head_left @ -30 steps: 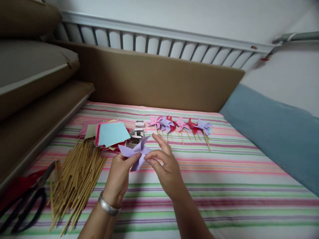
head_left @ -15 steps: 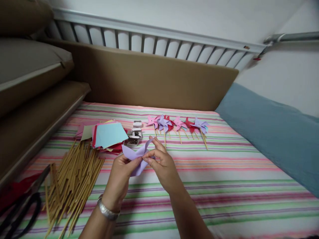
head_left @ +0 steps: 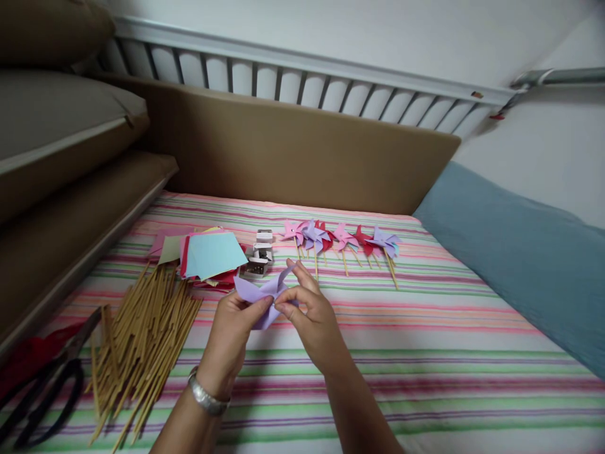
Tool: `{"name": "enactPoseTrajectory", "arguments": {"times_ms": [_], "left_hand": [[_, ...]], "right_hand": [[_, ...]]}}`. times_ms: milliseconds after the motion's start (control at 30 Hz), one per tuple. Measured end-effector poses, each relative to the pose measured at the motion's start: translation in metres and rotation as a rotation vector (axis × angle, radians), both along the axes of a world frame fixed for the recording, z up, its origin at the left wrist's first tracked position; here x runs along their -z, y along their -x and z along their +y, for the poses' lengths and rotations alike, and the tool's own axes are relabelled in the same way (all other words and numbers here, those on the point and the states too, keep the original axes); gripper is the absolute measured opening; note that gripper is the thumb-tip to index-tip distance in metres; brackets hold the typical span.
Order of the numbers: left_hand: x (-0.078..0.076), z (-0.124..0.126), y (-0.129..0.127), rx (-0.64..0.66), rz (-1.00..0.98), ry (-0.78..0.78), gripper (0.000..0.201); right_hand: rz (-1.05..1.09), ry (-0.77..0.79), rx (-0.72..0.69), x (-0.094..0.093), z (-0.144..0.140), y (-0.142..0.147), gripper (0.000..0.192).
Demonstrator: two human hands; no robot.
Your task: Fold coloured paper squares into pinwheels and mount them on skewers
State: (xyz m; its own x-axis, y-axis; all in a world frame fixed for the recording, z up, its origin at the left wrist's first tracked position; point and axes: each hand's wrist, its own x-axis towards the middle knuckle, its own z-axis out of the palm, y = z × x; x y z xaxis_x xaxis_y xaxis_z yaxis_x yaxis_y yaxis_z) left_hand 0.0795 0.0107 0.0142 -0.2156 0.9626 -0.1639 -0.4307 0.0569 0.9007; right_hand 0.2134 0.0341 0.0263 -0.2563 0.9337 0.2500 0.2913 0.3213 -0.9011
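Observation:
Both of my hands hold a lilac paper pinwheel piece (head_left: pixel 255 293) above the striped bed cover. My left hand (head_left: pixel 229 334), with a silver bracelet at the wrist, pinches its lower left part. My right hand (head_left: pixel 312 315) pinches a folded corner near the paper's middle, bending one flap inward. Behind the hands lies a row of finished paper pinwheels on sticks (head_left: pixel 343 243), pink, lilac and red. A small open box of pins (head_left: pixel 259 258) sits just beyond the lilac paper.
A heap of wooden sticks (head_left: pixel 142 340) lies at the left, with a stack of coloured paper squares (head_left: pixel 208 255) behind it. Black scissors (head_left: pixel 42 391) rest at the far left edge. Brown cushions (head_left: pixel 61 145) and a padded headboard (head_left: pixel 293 151) border the bed; a blue sheet (head_left: pixel 520 252) is at the right.
My right hand has closed in on the lilac paper and folded a flap toward its middle. The left hand keeps its grip.

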Motion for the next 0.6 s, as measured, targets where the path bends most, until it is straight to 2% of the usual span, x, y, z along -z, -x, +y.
{"name": "enactPoseTrajectory", "arguments": {"times_ms": [300, 500, 600], "left_hand": [[0.0004, -0.0004, 0.0021, 0.061, 0.053, -0.030, 0.013], [0.0012, -0.0007, 0.0024, 0.087, 0.026, -0.015, 0.014], [0.0012, -0.0012, 0.0017, 0.091, 0.021, -0.016, 0.012]], "right_hand": [[0.000, 0.092, 0.006, 0.0007, 0.0029, -0.0029, 0.007], [0.101, 0.137, 0.022, 0.0035, 0.0037, -0.0013, 0.005], [0.185, 0.207, 0.015, 0.0065, 0.0044, -0.0004, 0.003]]}}
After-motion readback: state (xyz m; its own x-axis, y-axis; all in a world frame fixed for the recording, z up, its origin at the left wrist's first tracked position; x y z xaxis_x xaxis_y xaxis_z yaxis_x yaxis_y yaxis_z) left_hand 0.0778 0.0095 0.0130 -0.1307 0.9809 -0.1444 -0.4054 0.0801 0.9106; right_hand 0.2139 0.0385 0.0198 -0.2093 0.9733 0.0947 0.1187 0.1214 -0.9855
